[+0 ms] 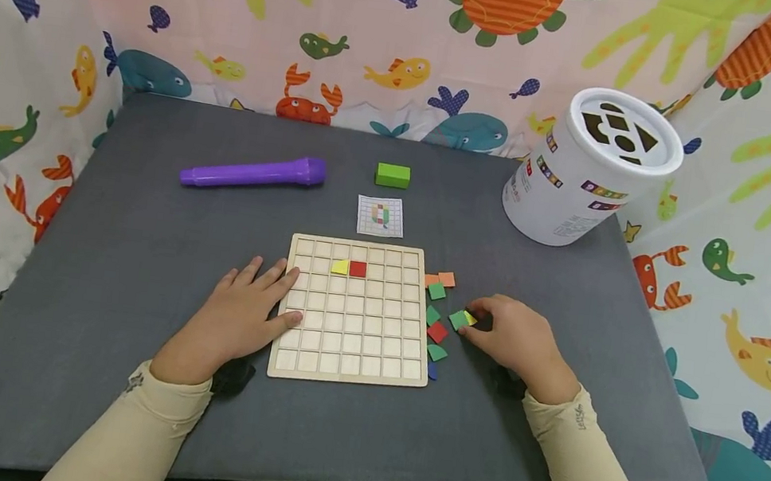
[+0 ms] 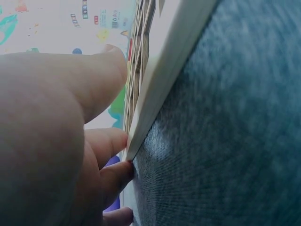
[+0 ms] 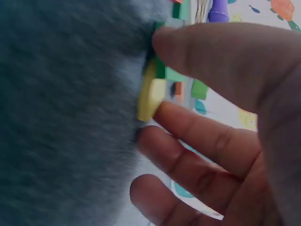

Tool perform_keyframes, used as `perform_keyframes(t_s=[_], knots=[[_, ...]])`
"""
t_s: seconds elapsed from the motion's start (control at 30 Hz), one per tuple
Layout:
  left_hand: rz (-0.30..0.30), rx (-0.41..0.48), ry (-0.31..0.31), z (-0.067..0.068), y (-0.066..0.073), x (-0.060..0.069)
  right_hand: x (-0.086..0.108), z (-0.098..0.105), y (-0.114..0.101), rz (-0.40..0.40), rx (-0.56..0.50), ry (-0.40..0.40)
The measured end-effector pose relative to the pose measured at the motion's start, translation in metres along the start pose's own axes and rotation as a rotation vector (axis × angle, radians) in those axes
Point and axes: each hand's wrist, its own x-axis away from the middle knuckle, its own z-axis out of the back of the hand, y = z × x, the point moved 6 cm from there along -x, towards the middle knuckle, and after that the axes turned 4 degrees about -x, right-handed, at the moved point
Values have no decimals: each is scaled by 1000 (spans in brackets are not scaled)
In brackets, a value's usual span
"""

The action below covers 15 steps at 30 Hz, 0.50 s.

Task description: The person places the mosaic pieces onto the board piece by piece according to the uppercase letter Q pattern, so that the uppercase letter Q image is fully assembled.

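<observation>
A wooden grid board point(image 1: 347, 374) lies on the table, with a yellow tile point(image 1: 340, 267) and a red tile point(image 1: 357, 269) in its upper rows. My left hand point(image 1: 231, 322) rests at the board's left edge, fingers extended, thumb over the grid; in the left wrist view its fingertips touch the rim point(image 2: 157, 87). To the right of the board, my right hand point(image 1: 517, 341) has a green tile point(image 1: 458, 320) and a yellow tile point(image 3: 153, 99) between thumb and index finger, low at the table surface. Its other fingers are loosely bent.
Several loose tiles, among them a red one point(image 1: 437, 332), lie along the board's right edge. Beyond the board are a pattern card point(image 1: 380, 217), a green block point(image 1: 393, 176) and a purple stick point(image 1: 253, 172). A white tub point(image 1: 581, 176) with shaped lid holes stands back right.
</observation>
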Motion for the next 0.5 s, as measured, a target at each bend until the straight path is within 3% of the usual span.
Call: perform_keyframes(t_s=[0.33, 0.5], knots=[[18, 6, -16, 0, 0, 0, 4, -6, -3, 50, 5, 131], [16, 2, -15, -1, 0, 0, 0, -7, -4, 57, 25, 128]])
